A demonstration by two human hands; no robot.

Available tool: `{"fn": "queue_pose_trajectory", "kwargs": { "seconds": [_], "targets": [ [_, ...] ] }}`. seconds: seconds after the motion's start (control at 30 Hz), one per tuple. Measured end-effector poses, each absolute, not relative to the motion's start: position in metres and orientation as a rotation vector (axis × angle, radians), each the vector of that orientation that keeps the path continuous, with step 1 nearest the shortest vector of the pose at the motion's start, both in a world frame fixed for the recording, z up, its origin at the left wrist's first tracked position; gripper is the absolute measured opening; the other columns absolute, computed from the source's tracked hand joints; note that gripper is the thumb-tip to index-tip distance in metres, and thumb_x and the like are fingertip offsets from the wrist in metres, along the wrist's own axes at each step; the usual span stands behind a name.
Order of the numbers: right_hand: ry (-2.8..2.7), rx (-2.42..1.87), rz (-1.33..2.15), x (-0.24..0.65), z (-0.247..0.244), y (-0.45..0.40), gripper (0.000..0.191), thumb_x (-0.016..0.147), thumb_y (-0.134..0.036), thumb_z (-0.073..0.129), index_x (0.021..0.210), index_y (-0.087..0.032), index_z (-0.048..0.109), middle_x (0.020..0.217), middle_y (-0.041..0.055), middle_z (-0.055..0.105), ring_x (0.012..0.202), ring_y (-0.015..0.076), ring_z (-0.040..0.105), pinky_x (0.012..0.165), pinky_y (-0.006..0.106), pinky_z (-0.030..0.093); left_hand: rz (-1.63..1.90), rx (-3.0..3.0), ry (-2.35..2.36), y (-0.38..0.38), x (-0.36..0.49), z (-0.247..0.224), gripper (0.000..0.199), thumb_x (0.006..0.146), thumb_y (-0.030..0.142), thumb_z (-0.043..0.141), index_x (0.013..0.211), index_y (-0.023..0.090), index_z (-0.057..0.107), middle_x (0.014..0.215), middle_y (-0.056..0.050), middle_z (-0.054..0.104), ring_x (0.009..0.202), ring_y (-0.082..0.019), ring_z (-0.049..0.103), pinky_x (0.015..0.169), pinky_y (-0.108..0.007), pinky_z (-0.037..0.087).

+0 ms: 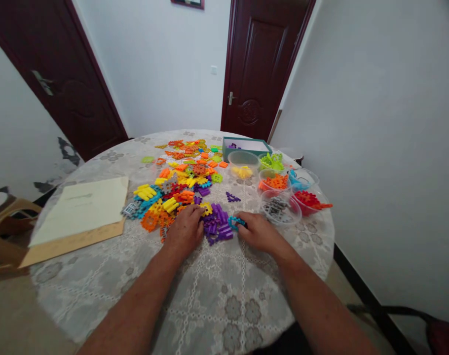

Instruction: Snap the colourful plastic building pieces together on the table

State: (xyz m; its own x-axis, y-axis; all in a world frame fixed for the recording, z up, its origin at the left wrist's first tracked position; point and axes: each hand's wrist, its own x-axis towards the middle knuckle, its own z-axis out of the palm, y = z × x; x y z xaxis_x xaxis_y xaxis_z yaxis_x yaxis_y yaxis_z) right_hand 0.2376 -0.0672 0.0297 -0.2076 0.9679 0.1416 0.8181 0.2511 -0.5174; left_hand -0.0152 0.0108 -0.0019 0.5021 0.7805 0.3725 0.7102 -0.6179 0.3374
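A heap of colourful plastic interlocking building pieces [176, 192] lies in front of me. My left hand [185, 229] rests at its near edge, fingers curled against a yellow building piece [206, 209]; the fingertips are partly hidden. Purple building pieces [217, 222] are gathered between my two hands. Just right of them, my right hand [259, 230] pinches a blue building piece [233, 222] between thumb and fingers. One purple triangular piece [232, 197] lies apart, beyond the purple group.
Clear tubs to the right hold yellow [242, 172], orange [276, 182], grey [278, 209], red [309, 199], green [272, 161] and blue pieces [300, 181]. Behind them stands a green-edged box [246, 144] with purple pieces. A paper sheet on board [82, 209] lies left on the patterned tablecloth [205, 296].
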Motion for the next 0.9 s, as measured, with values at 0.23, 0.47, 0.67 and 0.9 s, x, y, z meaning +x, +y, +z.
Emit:
{"fn": "queue_pose_trajectory", "kwargs": {
  "seconds": [0.23, 0.47, 0.67, 0.9],
  "targets": [
    [-1.473, -1.413, 0.913, 0.238, 0.031, -0.058, 0.033, 0.094, -0.032, 0.063, 0.125, -0.021, 0.063, 0.081, -0.0013, 0.069, 0.066, 0.0153, 0.064, 0.064, 0.028, 0.051, 0.666, 2.631, 1.372, 0.013, -0.015, 0.000, 0.024, 0.098, 0.024, 0.050, 0.118, 0.022, 0.064, 0.115, -0.010, 0.063, 0.112, -0.026, 0.063, 0.098, -0.039, 0.053],
    [-1.443, -1.291, 0.952, 0.248, 0.076, -0.074, 0.034, 0.098, -0.038, 0.058, 0.127, -0.022, 0.065, 0.103, 0.0056, 0.077, 0.065, 0.0145, 0.067, 0.061, 0.029, 0.056, 0.633, 2.665, 1.429, 0.016, -0.017, -0.006, 0.030, 0.098, 0.025, 0.049, 0.125, 0.021, 0.062, 0.117, -0.012, 0.064, 0.114, -0.028, 0.064, 0.095, -0.039, 0.053],
    [-1.676, -1.867, -0.076, 0.334, 0.132, -0.049, 0.031, 0.100, -0.028, 0.056, 0.123, -0.022, 0.075, 0.112, 0.0091, 0.078, 0.097, 0.0227, 0.072, 0.092, 0.034, 0.053, 0.563, 2.659, 1.428, 0.013, -0.016, -0.001, 0.031, 0.098, 0.022, 0.047, 0.125, 0.021, 0.062, 0.114, -0.012, 0.066, 0.110, -0.028, 0.066, 0.093, -0.040, 0.054],
    [-1.626, -2.585, -0.387, 0.436, 0.147, -0.001, 0.037, 0.096, -0.018, 0.056, 0.127, -0.016, 0.075, 0.119, 0.0204, 0.076, 0.108, 0.0262, 0.072, 0.093, 0.034, 0.050, 0.703, 2.607, 1.425, 0.013, -0.017, 0.000, 0.037, 0.095, 0.020, 0.049, 0.130, 0.022, 0.062, 0.119, -0.014, 0.068, 0.114, -0.029, 0.066, 0.098, -0.042, 0.054]
  ]
}}
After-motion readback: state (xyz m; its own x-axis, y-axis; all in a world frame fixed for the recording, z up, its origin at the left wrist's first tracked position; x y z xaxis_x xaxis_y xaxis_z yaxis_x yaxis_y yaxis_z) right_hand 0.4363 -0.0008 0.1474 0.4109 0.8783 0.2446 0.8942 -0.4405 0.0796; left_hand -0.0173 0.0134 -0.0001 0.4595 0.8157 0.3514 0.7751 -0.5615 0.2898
